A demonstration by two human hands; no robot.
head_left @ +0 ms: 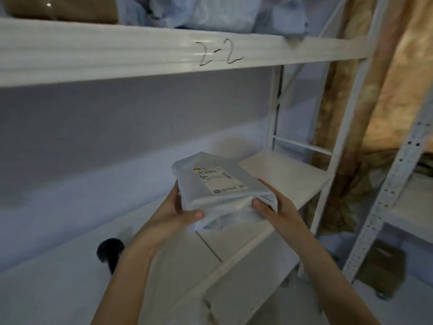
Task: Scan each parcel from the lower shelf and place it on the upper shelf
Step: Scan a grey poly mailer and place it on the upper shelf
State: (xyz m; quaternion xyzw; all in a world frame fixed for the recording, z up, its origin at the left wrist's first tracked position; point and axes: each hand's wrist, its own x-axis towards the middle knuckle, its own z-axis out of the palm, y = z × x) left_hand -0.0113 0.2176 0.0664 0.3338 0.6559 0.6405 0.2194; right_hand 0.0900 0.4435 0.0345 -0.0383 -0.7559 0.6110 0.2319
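Observation:
A white plastic-wrapped parcel (220, 188) with a printed shipping label on top is held above the lower shelf (281, 174). My left hand (180, 212) grips its near left corner, thumb on the front edge. My right hand (274, 205) grips its near right corner. A black handheld scanner (110, 252) lies on the lower shelf to the left of my left forearm. The upper shelf (140, 52), marked "2-2" on its front beam, holds several pale blue-white bagged parcels (210, 12) and a brown box (63, 8).
White shelf uprights (346, 113) stand at the right, with a second perforated rack post (386, 200) beyond. A brown cardboard box (384, 273) sits on the floor at the right. The grey back wall (117, 137) closes the shelf bay.

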